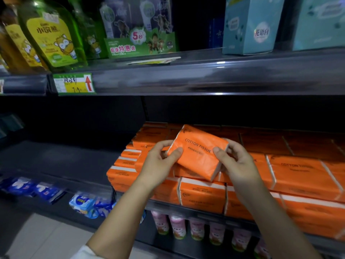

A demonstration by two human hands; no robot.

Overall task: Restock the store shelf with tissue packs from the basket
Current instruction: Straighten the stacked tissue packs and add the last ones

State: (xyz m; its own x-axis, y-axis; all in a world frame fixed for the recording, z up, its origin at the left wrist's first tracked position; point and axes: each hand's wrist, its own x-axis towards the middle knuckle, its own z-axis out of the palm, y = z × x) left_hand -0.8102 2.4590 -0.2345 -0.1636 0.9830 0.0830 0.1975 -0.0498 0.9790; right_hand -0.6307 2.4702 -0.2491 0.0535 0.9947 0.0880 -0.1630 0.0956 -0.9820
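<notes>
Top left: translucent green plastic bottles with yellow cartoon labels. Beside them, a green cardboard twin-pack of bottles. Top right: pale teal cardboard boxes. Green-and-yellow paper price tag with red arrow. Lower left: blue-and-white plastic packets. Bottom: row of pink cylindrical containers, probably cans; dim view.

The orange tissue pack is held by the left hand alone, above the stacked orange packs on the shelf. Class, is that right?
Not quite. The head view shows both the left hand and the right hand gripping the orange tissue pack, one at each end, above the stacked orange packs on the shelf.
</notes>
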